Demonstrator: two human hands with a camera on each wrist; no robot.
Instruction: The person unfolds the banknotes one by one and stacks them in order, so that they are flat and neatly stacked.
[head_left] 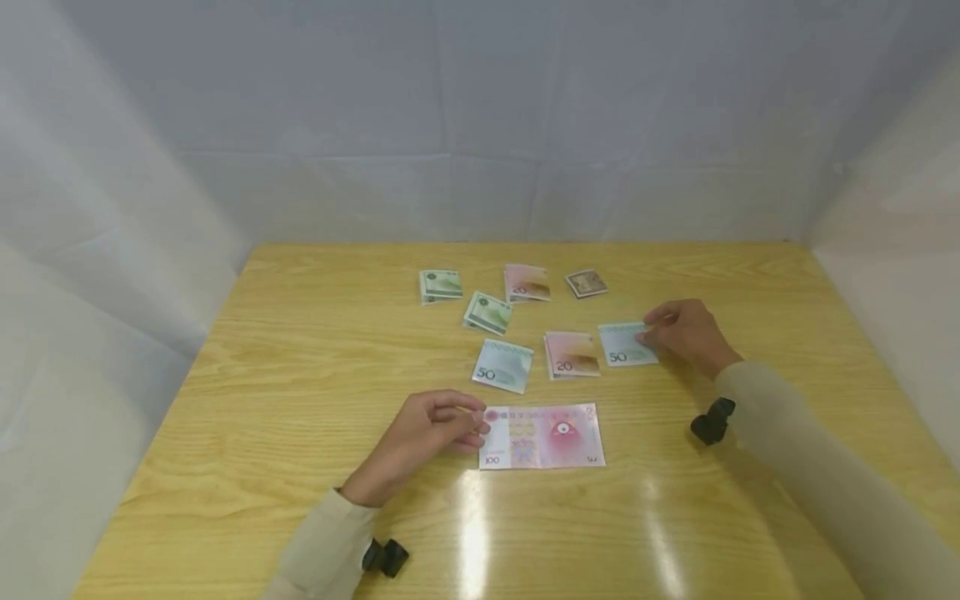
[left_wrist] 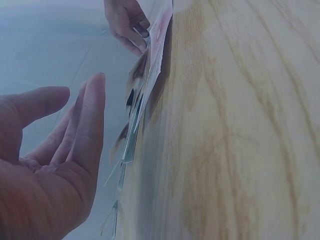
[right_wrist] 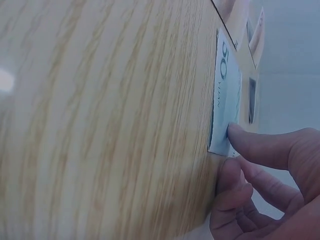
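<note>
My right hand (head_left: pixel 686 333) pinches the right edge of a folded blue-green 50 banknote (head_left: pixel 621 343). In the right wrist view the thumb lies on top of that note (right_wrist: pixel 226 95), with the fingers curled at its edge. My left hand (head_left: pixel 438 425) is at the left end of an unfolded pink 100 banknote (head_left: pixel 540 437). Seen from the left wrist, its thumb and fingers (left_wrist: pixel 90 120) stand apart with nothing between them. Another folded 50 banknote (head_left: pixel 502 365) lies just behind the pink note. To its right is a folded 20 banknote (head_left: pixel 572 356).
Farther back lie two folded green banknotes (head_left: pixel 441 285), a second folded 20 banknote (head_left: pixel 527 283) and a small brownish folded banknote (head_left: pixel 587 283). All rest on a wooden table (head_left: pixel 300 375). Pale cloth (head_left: pixel 487 125) hangs behind it and at both sides.
</note>
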